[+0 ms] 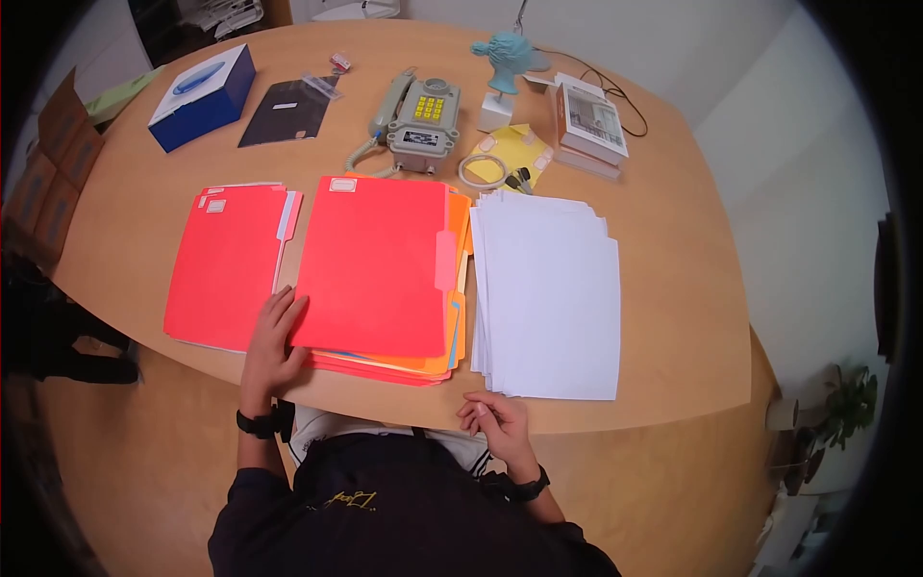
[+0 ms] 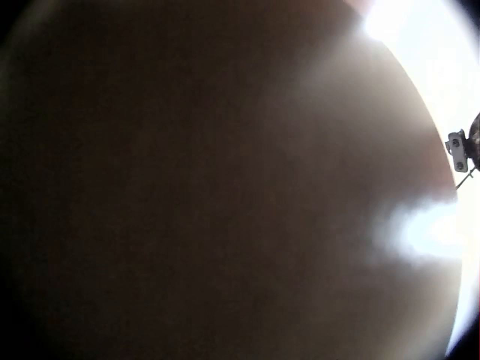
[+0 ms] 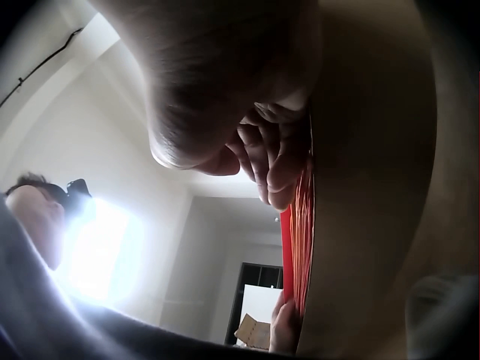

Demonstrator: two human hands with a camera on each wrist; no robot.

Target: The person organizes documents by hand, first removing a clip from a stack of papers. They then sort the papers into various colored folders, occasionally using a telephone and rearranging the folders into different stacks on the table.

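Observation:
My left hand [image 1: 274, 338] rests by the lower left edge of a thick stack of folders [image 1: 375, 264], red on top with orange ones beneath. Its fingers lie extended between that stack and a smaller pile of red folders [image 1: 231, 260] on the left. At the table's front edge, my right hand [image 1: 500, 423] hangs loosely curled with nothing in it, just below a stack of white paper [image 1: 550, 298]. The right wrist view shows its relaxed fingers [image 3: 277, 172] near the folder stack's side. A dark blur fills most of the left wrist view.
Along the back stand a blue and white box [image 1: 204, 101], a dark sheet [image 1: 284, 111], a grey telephone [image 1: 423, 125], a teal bust [image 1: 502, 62] and several books [image 1: 591, 125]. A tape roll [image 1: 483, 173] lies on a yellow envelope [image 1: 514, 144] behind the paper.

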